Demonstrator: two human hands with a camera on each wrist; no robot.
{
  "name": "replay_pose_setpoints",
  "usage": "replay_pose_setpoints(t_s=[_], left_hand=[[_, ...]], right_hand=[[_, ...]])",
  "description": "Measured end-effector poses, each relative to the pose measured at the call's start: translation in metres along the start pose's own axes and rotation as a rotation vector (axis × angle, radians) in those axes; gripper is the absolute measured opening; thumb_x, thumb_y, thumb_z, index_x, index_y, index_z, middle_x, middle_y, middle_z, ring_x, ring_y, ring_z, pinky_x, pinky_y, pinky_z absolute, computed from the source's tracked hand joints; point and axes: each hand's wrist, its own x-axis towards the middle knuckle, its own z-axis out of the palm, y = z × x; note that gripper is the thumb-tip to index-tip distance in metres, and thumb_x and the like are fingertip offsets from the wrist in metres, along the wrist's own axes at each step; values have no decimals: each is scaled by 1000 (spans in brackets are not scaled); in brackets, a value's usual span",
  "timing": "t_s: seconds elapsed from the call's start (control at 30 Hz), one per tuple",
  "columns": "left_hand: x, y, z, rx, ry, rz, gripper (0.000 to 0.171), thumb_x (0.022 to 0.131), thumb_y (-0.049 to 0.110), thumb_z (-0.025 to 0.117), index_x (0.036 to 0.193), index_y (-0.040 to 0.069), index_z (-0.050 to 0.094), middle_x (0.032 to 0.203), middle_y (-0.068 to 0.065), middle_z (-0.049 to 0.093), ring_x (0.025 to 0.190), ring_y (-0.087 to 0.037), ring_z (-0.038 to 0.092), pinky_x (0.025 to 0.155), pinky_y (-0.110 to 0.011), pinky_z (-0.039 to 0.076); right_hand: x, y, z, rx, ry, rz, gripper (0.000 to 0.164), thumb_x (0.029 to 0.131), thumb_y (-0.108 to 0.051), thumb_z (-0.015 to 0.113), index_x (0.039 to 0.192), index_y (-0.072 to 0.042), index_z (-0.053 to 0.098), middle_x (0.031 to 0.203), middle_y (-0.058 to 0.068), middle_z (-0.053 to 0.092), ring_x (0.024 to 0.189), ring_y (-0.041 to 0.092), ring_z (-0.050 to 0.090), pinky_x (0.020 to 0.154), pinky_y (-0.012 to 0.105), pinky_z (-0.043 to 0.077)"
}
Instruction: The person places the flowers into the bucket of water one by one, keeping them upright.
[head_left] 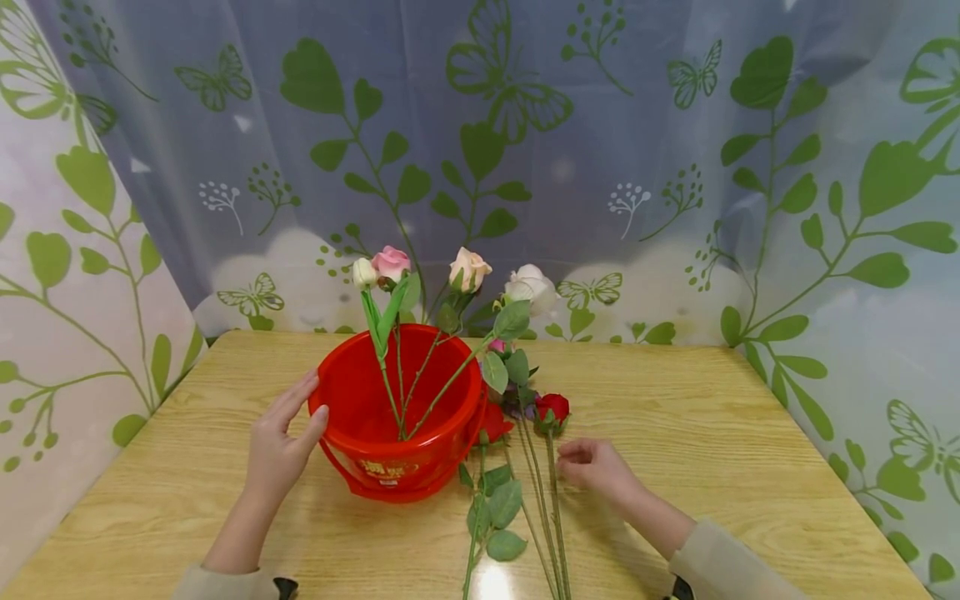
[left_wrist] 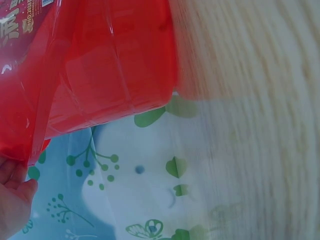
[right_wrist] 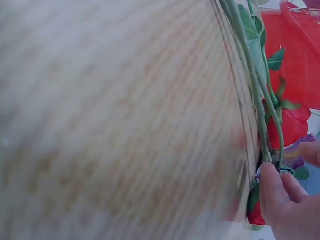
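My left hand (head_left: 281, 442) rests on the left side of the red bucket (head_left: 397, 462), fingers and thumb spread at its rim. In the left wrist view, the fingertips are right at the rim. A white tulip (head_left: 365, 273), a pink rose (head_left: 392, 263), a peach rose (head_left: 469, 270) and a white rose (head_left: 531, 288) lean in the bucket. My right hand (head_left: 600, 471) is beside the stem of a red rose (head_left: 552, 410) on the table. In the right wrist view, its fingertips reach the green stems (right_wrist: 262, 115), thumb apart from the fingers.
Another red flower (head_left: 494, 423) and purple blooms (head_left: 517, 404) lie right of the bucket, stems toward me. Green leaves (head_left: 506, 504) spread over the wooden table (head_left: 675, 392). A patterned curtain (head_left: 600, 167) hangs behind the table.
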Motion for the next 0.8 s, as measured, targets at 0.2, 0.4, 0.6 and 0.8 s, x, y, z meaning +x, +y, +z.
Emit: replay_pose_setpoints(t_s=[0.2,0.4,0.6,0.8], left_hand=[[0,1,-1,3,-5,-6,37,76,-1,63,113,-3,59,115,-16,56,109,-5,48,87,-8,33],[0,2,-1,9,-7,-16,36,77,-1,61,113,-3,59,116,-15,56,109,-2,46,87,-8,33],[0,1,-1,7,-3,-9,37,76,-1,62,113,-2,59,116,-16,56,109,-6,48,87,-8,32],[0,0,0,1,5,6,37,75,0,63,112,-3,60,114,-18,56,109,-7,48,87,-8,32]], right_hand=[[-2,7,2,35,-34,79,32,81,1,56,107,18,47,93,18,56,83,23,57,70,36,51],[-2,12,2,51,-86,92,37,81,0,55,110,20,43,93,18,56,84,24,58,73,37,50],[-1,14,1,85,-130,104,41,81,-1,55,112,22,39,92,18,56,81,24,59,72,37,50],[-1,14,3,98,-139,132,41,81,1,55,113,21,39,91,17,55,77,21,59,71,37,51]])
